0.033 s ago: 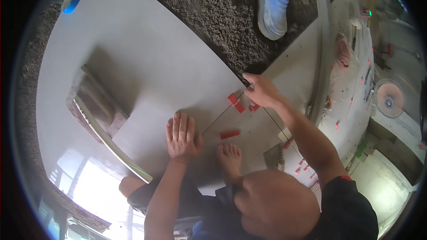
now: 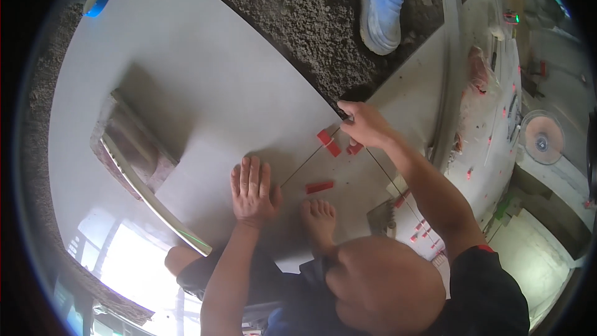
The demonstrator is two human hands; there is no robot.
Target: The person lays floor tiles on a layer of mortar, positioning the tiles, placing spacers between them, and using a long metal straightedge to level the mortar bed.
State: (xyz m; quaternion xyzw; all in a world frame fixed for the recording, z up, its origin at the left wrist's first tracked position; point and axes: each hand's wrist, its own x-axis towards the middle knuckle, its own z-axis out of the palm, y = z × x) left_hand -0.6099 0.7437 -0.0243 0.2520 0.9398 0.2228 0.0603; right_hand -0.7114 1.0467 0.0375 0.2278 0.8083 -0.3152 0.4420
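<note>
My left hand (image 2: 252,194) lies flat on a large pale floor tile (image 2: 217,87), its fingers stretched out. At that tile's corner, beside the bare mortar bed, my right hand (image 2: 367,126) is closed with bent fingers. A small dark bit shows between its fingertips, too small to name. Just below the right hand, a red levelling wedge (image 2: 328,143) sits across the joint between tiles. Another red wedge (image 2: 354,149) stands close to the right hand, partly covered by it. A loose red wedge (image 2: 319,186) lies between my left hand and my bare foot (image 2: 320,218).
Coarse grey mortar (image 2: 273,12) stretches along the tile's far edge, with a pale blue clog (image 2: 380,12) on it. A trowel-like tool (image 2: 140,143) and a pale curved strip (image 2: 155,202) rest at left. Blue tape (image 2: 97,2) stands far left. A notched trowel (image 2: 380,218) lies right.
The whole view has shifted very slightly. Both hands keep their places on the tile and at its corner.
</note>
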